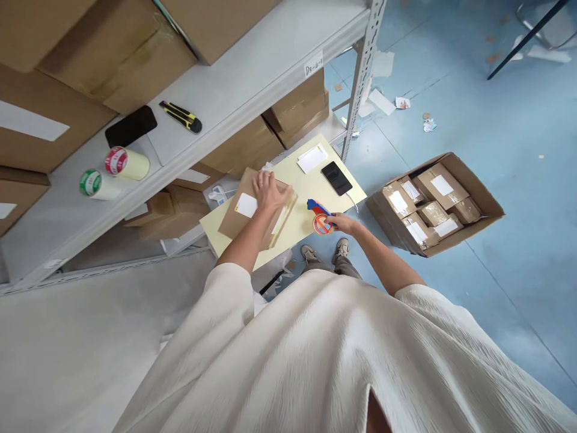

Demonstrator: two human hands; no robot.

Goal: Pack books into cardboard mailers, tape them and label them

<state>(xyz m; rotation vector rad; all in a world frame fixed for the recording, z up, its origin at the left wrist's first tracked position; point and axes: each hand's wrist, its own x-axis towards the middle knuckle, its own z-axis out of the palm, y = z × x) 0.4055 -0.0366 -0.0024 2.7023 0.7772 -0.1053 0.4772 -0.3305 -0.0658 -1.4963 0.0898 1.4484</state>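
Note:
My left hand (pixel 269 191) lies with its fingers spread over the top of a cardboard box (pixel 242 228), pressing on it near its middle. White labels show on the box, which rests on a pale yellow table (pixel 219 236). To the right of the box, my right hand (pixel 343 223) is closed round the handle of a blue and red tape dispenser (pixel 321 216). Its blue end points toward the box, with a gap between them. A smartphone (pixel 336 178) with a white cable and some white labels (pixel 312 158) lie at the table's far end.
A grey metal shelf (pixel 252 60) on the left bears large cartons (pixel 121 54), a black phone (pixel 131 126), a yellow-black box cutter (pixel 181 116) and two label rolls (pixel 127 163). On the blue floor at right stands an open carton (pixel 482 225) of small taped boxes. Paper scraps (pixel 381 101) litter the floor.

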